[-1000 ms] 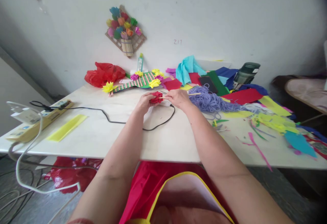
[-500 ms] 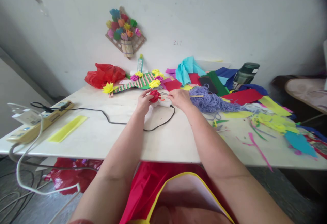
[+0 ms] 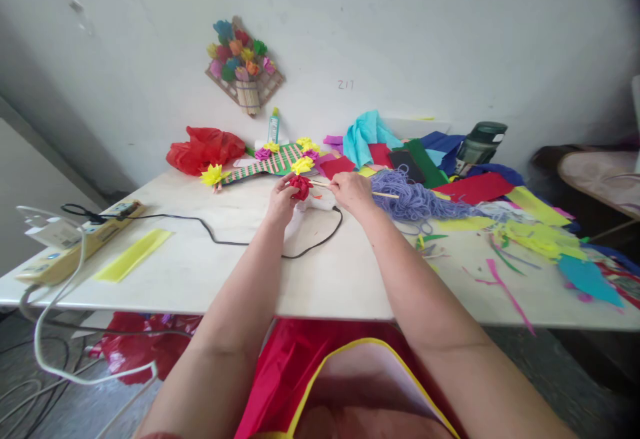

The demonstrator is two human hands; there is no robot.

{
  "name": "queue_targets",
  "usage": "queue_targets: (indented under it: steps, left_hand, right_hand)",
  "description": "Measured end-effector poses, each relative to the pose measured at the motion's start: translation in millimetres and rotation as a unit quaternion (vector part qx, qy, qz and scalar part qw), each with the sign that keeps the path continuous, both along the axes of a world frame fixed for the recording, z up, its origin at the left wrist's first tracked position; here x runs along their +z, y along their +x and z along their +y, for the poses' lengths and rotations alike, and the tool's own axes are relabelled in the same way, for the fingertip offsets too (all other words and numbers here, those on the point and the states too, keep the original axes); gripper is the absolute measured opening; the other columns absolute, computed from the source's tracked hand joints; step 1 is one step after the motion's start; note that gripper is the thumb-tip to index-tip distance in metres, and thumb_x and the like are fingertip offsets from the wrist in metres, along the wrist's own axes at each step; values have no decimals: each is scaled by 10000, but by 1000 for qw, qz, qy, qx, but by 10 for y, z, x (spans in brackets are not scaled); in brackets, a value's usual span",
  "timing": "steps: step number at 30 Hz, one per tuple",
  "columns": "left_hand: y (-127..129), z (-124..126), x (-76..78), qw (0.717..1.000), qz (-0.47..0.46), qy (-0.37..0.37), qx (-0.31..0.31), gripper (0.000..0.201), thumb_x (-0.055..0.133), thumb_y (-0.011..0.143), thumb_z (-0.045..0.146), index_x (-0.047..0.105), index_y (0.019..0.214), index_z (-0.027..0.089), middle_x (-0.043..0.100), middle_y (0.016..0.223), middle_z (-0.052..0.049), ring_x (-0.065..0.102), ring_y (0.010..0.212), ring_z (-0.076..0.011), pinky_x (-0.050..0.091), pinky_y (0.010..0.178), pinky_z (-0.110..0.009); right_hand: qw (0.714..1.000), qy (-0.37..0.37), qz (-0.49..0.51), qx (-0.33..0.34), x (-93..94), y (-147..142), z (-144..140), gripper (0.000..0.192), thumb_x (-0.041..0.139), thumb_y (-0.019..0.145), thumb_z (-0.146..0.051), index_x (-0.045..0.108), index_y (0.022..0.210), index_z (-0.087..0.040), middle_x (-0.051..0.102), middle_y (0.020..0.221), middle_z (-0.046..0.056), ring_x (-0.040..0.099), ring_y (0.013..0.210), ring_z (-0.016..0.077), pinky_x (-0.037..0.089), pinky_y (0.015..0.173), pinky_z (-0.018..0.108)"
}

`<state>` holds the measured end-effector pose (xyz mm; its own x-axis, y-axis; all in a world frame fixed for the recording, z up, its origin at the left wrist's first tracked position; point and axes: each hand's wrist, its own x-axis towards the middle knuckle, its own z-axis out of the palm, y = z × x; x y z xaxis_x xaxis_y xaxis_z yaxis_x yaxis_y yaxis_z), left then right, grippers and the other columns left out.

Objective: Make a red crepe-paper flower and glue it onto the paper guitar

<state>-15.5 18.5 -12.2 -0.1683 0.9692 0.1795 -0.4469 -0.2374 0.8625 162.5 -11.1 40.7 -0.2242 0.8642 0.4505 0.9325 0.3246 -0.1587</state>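
Holding a small red paper flower [image 3: 301, 187] in my left hand [image 3: 281, 200], I have my fingers closed around its left side, just above the white table [image 3: 240, 272]. It is a tight, crumpled rosette of bright red paper, its folded petals bunched into a rounded head. My right hand [image 3: 351, 192] is pinched shut on a thin wooden stick [image 3: 385, 193] that runs from the flower out to the right, over the edge of a heap of purple yarn [image 3: 415, 200]. The two hands sit close together with the flower between them.

Just below the flower a black cable [image 3: 310, 244] loops across the table and leads off left toward a power strip [image 3: 75, 242], with a yellow paper strip [image 3: 133, 253] lying near it. Behind the flower lies a green and pink woven paper piece [image 3: 273, 160] edged with yellow and magenta flowers, and further left of that a red plastic bag [image 3: 205, 149]. Right of the flower, beyond the yarn, coloured paper sheets [image 3: 500, 192] and scraps are spread about. A bouquet of paper flowers [image 3: 243, 62] hangs on the wall above.
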Motion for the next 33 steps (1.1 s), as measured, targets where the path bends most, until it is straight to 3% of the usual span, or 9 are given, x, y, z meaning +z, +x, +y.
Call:
queue_targets:
  steps: [13, 33]
  left_hand:
    - [9, 25, -16, 1000, -7, -1, 1, 460, 610, 556, 62, 587, 994, 201, 665, 890, -30, 638, 796, -161, 525, 681, -282]
    - [5, 67, -62, 999, -39, 17, -14, 472, 626, 523, 34, 613, 972, 181, 690, 849, -43, 644, 763, -179, 523, 632, -290]
  right_hand:
    - [1000, -12, -6, -3, -4, -15, -9, 295, 504, 926, -333, 760, 988, -200, 761, 995, 110, 680, 946, 240, 426, 732, 298]
    - [1000, -16, -13, 2, -10, -38, -22, 289, 507, 920, -317, 753, 1018, -201, 755, 1035, 93, 665, 963, 232, 433, 757, 303]
